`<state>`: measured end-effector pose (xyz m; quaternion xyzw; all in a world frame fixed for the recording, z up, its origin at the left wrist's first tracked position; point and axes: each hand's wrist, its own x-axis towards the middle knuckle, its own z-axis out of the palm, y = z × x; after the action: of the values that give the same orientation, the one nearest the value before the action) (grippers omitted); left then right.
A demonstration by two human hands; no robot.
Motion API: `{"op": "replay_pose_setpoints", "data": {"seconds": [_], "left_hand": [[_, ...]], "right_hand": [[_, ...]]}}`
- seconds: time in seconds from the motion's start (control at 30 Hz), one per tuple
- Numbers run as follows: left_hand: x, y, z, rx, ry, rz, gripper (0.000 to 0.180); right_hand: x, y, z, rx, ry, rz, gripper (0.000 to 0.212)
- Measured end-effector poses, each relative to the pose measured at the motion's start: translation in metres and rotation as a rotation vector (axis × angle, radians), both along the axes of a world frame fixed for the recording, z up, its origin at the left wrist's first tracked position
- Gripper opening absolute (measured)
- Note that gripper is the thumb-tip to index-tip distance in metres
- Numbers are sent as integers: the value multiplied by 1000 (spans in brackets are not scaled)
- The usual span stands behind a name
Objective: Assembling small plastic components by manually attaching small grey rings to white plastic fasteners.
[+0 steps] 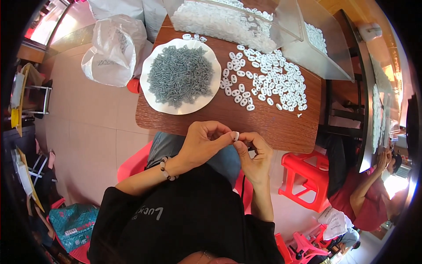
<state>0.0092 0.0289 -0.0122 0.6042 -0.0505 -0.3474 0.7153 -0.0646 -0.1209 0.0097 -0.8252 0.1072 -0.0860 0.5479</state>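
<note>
Between the fingertips of my left hand [200, 143] and my right hand [255, 160] is a small white plastic piece [236, 136]. Both hands pinch it just off the table's front edge, over my lap. Ahead of them, white oval plastic pieces [281, 81] with small dark openings lie scattered on the brown table [263, 125]. To the left stands a white scalloped plate [196, 107], heaped with small grey elongated parts [180, 75] whose exact kind I cannot make out. One tiny white bit [299, 115] lies apart near the table's right side.
A clear bin [228, 24] full of white pieces stands at the back of the table, beside a translucent divider [316, 59]. An open white plastic sack [105, 66] is on the left. A red stool [305, 180] stands at right, near another person [365, 198] working at a dark table.
</note>
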Motion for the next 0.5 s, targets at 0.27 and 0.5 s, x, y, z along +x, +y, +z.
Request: {"op": "replay_pose_setpoints", "data": {"seconds": [0.27, 0.5], "left_hand": [[-4, -2, 6, 110, -130, 27, 13], [11, 6, 26, 168, -284, 46, 7]], "right_hand": [[1, -3, -13, 247, 99, -76, 10], [3, -11, -8, 275, 123, -97, 6]]}}
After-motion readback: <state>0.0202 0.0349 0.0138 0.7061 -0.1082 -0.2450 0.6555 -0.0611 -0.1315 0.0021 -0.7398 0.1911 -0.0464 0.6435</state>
